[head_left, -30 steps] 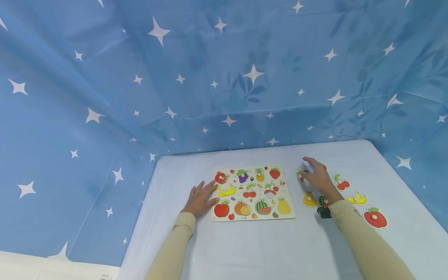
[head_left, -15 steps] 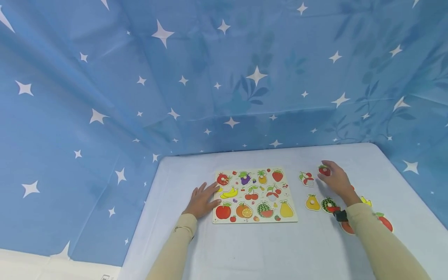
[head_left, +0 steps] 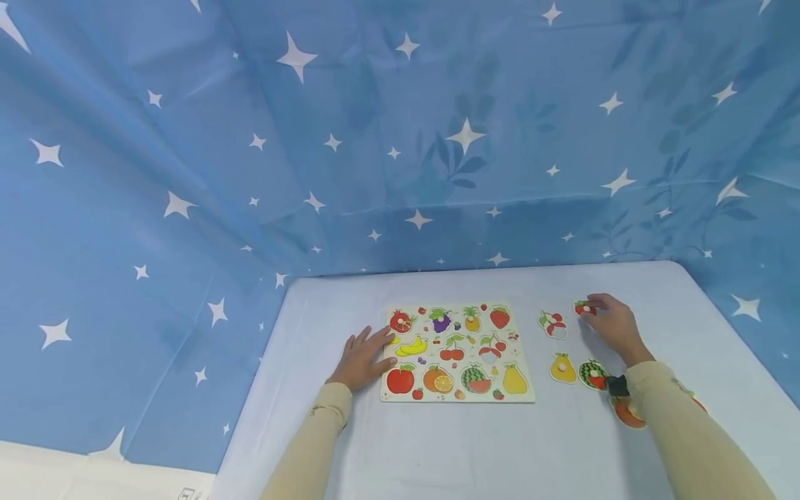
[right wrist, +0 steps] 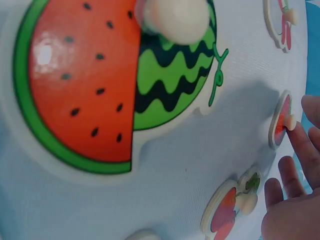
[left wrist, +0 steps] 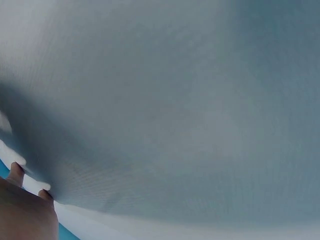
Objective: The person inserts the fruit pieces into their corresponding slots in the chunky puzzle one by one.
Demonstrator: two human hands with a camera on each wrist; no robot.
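Note:
In the head view my left hand (head_left: 360, 360) lies with spread fingers on the left edge of a wooden fruit puzzle board (head_left: 521, 397). Only some of its fingers (left wrist: 16, 172) show in the left wrist view. My right hand (head_left: 615, 328) is at the strawberry puzzle piece (head_left: 582, 307), right of the board. Close up, thumb and index finger pinch the round knob of that strawberry piece (right wrist: 280, 122), while the other fingers (right wrist: 290, 177) hang loosely. Below the right wrist, the watermelon piece (right wrist: 85, 90) lies face up with its knob showing.
Left of my right hand lies a red-and-white fruit piece (head_left: 553, 324). Nearer are a pear piece (head_left: 564, 369) and an orange piece (head_left: 627, 413), partly under the forearm. Another red piece (head_left: 698, 401) is mostly hidden by the sleeve. A starry blue curtain (head_left: 419, 139) hangs behind the table.
My right hand has moved right, from above the red-and-white piece to the strawberry piece, and its fingers have closed at the knob. The left hand stays on the board.

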